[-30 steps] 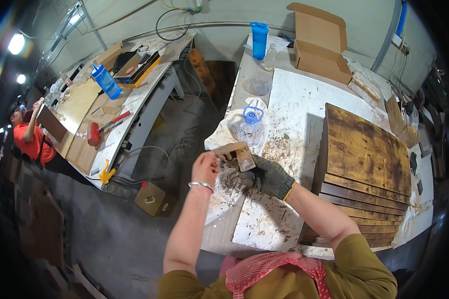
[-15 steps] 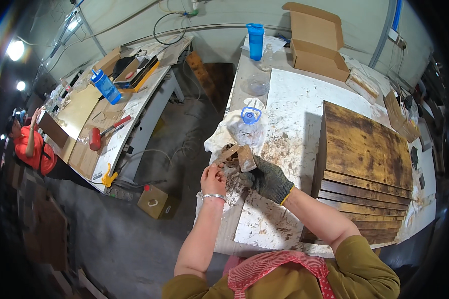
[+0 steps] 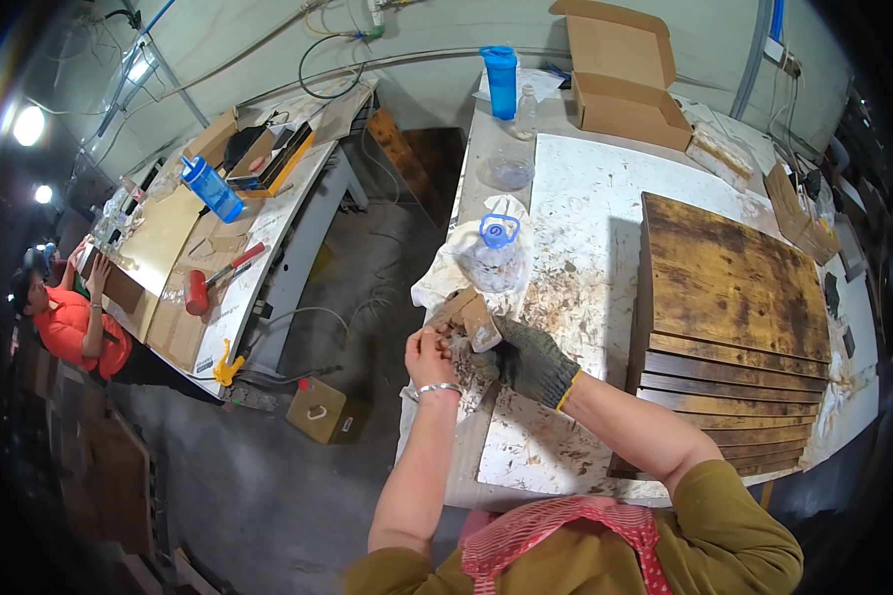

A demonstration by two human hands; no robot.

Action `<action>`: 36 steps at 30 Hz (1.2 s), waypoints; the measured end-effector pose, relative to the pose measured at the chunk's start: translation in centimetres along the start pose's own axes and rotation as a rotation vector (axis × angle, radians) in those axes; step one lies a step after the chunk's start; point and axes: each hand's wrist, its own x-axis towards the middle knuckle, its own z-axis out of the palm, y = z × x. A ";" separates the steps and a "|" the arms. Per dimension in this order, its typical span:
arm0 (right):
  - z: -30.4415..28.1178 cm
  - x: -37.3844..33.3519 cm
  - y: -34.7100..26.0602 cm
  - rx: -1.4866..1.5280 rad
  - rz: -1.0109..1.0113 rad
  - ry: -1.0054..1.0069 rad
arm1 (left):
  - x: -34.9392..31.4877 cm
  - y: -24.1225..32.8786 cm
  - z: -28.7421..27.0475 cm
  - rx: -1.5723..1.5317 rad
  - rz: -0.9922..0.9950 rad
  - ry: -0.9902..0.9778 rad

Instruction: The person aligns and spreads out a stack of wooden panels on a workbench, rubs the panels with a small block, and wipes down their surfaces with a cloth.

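My gloved right hand grips a small tan, flat-faced block above the near left part of the white board. Bare, with a bracelet at the wrist, my left hand is closed beside it, fingertips at a thin brown strip that touches or nearly touches the block. What the strip and block are made of is hard to tell. Just beyond them, a clear jug with a blue handle rests on a stained white cloth. Brown scraps lie under and around my hands.
To the right rises a stack of dark-stained wooden boards. An open cardboard box and a blue bottle stand at the back. Across the gap, another person works at a table with a red mallet. A yellowish can sits on the floor.
The strip and block have come closer together, and the block has tipped slightly. My hands have shifted a little. The other person's hands have moved on the panel they hold.
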 end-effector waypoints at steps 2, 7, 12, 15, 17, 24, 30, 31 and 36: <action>0.1 -0.5 -0.5 -0.013 0.016 -0.003 | 1.0 0.8 -1.0 0.034 0.041 0.017; -0.7 0.2 -3.2 -0.654 -0.156 0.214 | 0.8 2.7 -0.6 0.571 0.543 -0.111; 1.1 1.9 -3.5 -1.401 -0.627 0.276 | -0.4 3.3 0.8 0.831 0.775 -0.190; 0.8 1.3 -2.4 -1.933 -0.768 0.197 | -0.8 3.6 1.6 0.925 0.910 -0.205; 0.7 1.0 -2.1 -1.754 -0.653 0.157 | -0.4 4.0 1.3 0.966 0.929 -0.206; -0.1 1.0 -4.5 -0.396 -0.076 0.023 | -0.4 5.4 1.4 1.091 0.916 -0.244; 1.6 1.4 -4.3 -1.690 -0.719 0.125 | -1.1 5.2 3.2 1.039 1.105 -0.306; 1.1 1.5 -3.8 -1.768 -0.795 0.103 | -0.7 5.3 3.1 1.040 1.104 -0.303; 0.3 0.8 -4.9 -1.094 0.004 0.034 | 1.4 6.4 1.4 1.177 0.768 -0.229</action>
